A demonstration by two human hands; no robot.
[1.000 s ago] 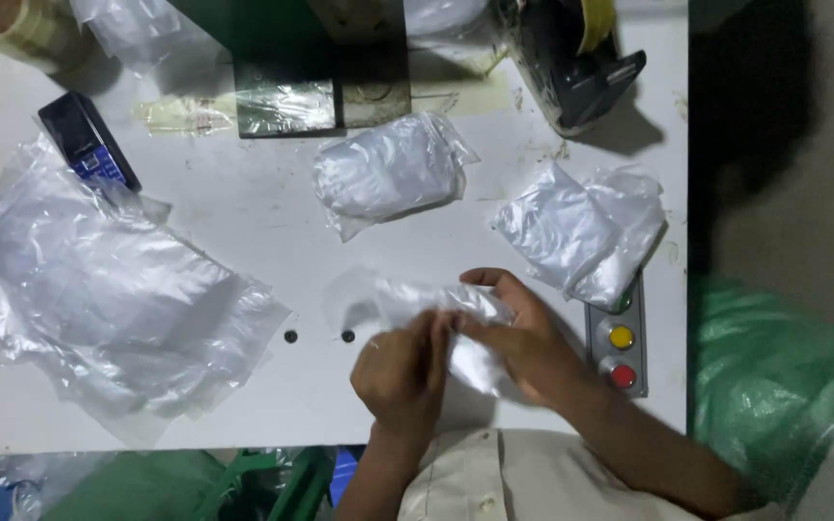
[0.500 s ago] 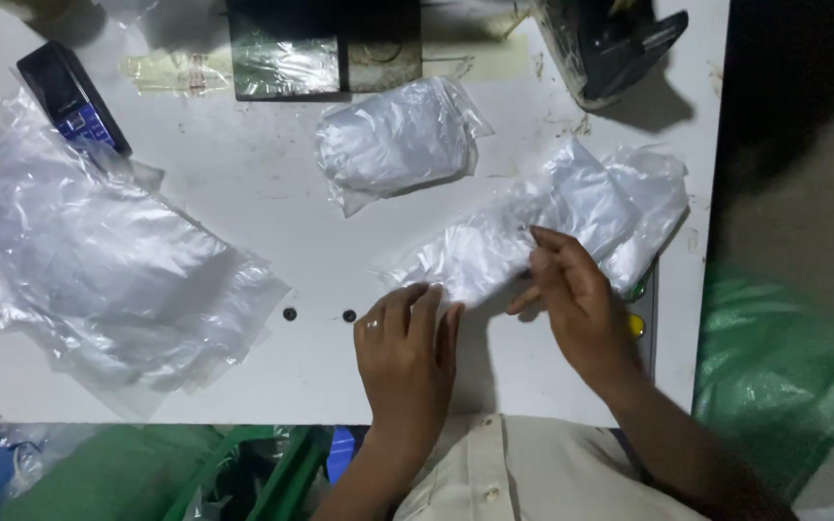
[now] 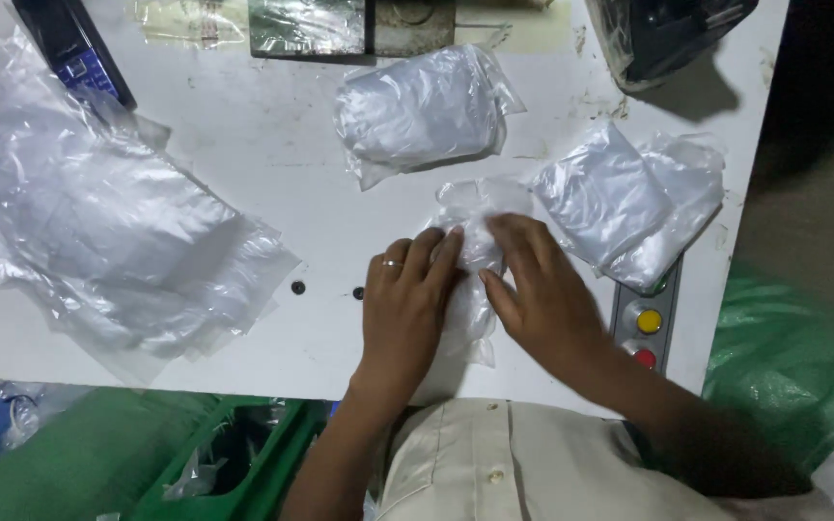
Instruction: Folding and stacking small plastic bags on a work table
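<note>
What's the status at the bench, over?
Left hand and right hand flat on clear bag, pressing it to white table. Packed bags beyond, apart. Nothing in the way.

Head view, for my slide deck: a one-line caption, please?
Both hands, left hand and right hand, press a clear plastic bag flat on a white table.

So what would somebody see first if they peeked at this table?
Probably the two hands in the middle: the left hand and right hand press flat on a small clear plastic bag on the white table. Next, the big crinkly heap of clear bags on the left, and the yellow button and red button by the right edge.
</note>
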